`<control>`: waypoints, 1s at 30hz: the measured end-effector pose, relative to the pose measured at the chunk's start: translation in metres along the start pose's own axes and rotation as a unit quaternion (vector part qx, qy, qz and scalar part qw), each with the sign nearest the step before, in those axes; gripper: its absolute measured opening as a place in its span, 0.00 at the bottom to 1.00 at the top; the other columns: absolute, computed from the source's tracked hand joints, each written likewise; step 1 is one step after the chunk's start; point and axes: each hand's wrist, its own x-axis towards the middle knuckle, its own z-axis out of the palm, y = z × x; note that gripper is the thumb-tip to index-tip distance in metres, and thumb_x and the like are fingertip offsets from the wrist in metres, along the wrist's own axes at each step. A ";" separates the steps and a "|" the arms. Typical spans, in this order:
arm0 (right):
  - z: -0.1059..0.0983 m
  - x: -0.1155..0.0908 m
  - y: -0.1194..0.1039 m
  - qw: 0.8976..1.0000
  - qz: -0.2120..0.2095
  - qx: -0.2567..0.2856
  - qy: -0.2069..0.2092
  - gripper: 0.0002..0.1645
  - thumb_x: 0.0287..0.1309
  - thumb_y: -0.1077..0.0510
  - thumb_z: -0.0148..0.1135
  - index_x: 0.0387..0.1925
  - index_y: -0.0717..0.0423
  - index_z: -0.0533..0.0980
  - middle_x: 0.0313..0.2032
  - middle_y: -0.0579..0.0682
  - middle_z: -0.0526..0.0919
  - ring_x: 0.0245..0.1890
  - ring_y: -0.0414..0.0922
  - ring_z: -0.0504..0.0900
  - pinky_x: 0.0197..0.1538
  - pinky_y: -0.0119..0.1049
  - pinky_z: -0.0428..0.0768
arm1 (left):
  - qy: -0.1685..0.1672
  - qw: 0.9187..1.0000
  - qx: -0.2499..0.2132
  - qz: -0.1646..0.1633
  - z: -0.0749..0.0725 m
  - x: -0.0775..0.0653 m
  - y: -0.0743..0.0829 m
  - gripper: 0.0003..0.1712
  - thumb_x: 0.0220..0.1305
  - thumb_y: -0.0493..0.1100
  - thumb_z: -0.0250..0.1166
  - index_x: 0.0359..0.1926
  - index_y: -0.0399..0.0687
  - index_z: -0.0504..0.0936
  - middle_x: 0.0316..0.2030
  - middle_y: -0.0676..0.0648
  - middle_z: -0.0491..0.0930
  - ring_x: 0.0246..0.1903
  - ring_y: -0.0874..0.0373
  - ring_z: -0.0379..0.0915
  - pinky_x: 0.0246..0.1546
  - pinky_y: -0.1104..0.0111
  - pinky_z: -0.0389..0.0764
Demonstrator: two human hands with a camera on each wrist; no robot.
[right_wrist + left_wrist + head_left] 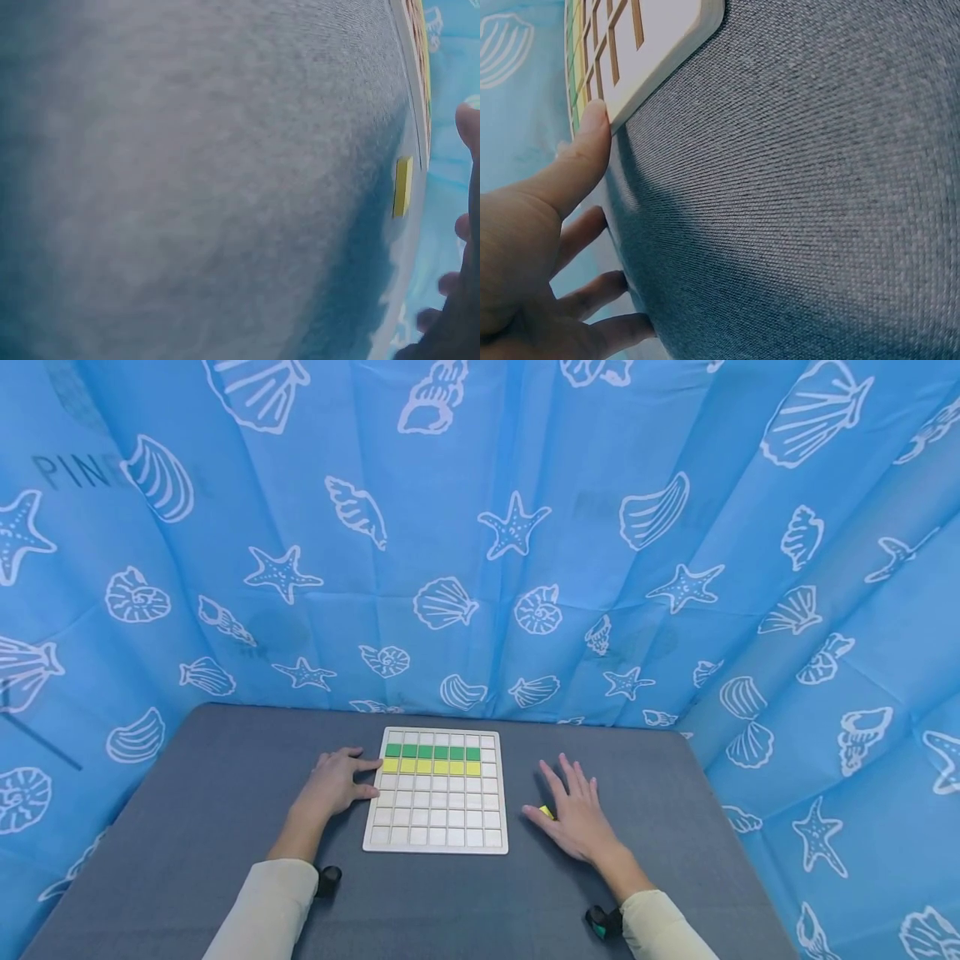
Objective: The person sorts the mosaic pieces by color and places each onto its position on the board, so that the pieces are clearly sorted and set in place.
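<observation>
A white square grid board (431, 846) lies on the table, with a row of green tiles (425, 752) and, just below it, a row of yellow tiles (423, 767). At the board's left edge my left hand (335, 783) touches the rim with thumb and forefinger, its fingers spread; in the left wrist view the thumb (589, 142) meets the edge near a corner. Right of the board, my right hand (576, 817) is held with fingers spread over a loose yellow tile (547, 812). The right wrist view shows that yellow tile (403, 186) on the cloth, apart from the fingers.
Dark grey cloth covers the table (450, 910). A blue curtain (480, 568) with white shells and starfish hangs behind and along the sides. Dark straps with small devices (328, 882) sit at both wrists.
</observation>
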 end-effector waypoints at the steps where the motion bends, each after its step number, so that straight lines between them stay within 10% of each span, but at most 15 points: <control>1: 0.000 -0.002 0.002 1.000 0.004 0.010 -0.003 0.54 0.63 0.28 0.59 0.80 0.48 0.56 0.80 0.64 0.50 0.79 0.70 0.49 0.75 0.76 0.49 | 0.000 1.000 0.001 0.000 0.000 0.000 0.000 0.35 0.60 0.51 0.75 0.68 0.59 0.78 0.75 0.36 0.64 0.73 0.29 0.56 0.69 0.34 0.64; 15: -0.005 -0.008 0.028 0.987 -0.006 0.145 -0.073 0.54 0.61 0.35 0.68 0.80 0.50 0.56 0.79 0.65 0.54 0.81 0.68 0.44 0.76 0.74 0.39 | -0.013 1.000 -0.002 0.002 -0.001 0.003 -0.002 0.35 0.61 0.52 0.74 0.69 0.60 0.76 0.76 0.36 0.62 0.73 0.29 0.55 0.70 0.35 0.64; 30: -0.005 -0.012 0.034 0.979 -0.028 0.186 -0.079 0.18 0.67 0.52 0.67 0.56 0.45 0.81 0.78 0.65 0.58 0.80 0.70 0.44 0.75 0.76 0.36 | -0.013 1.000 -0.003 0.000 -0.001 0.004 -0.002 0.35 0.61 0.51 0.75 0.69 0.59 0.76 0.76 0.35 0.62 0.73 0.28 0.55 0.69 0.35 0.64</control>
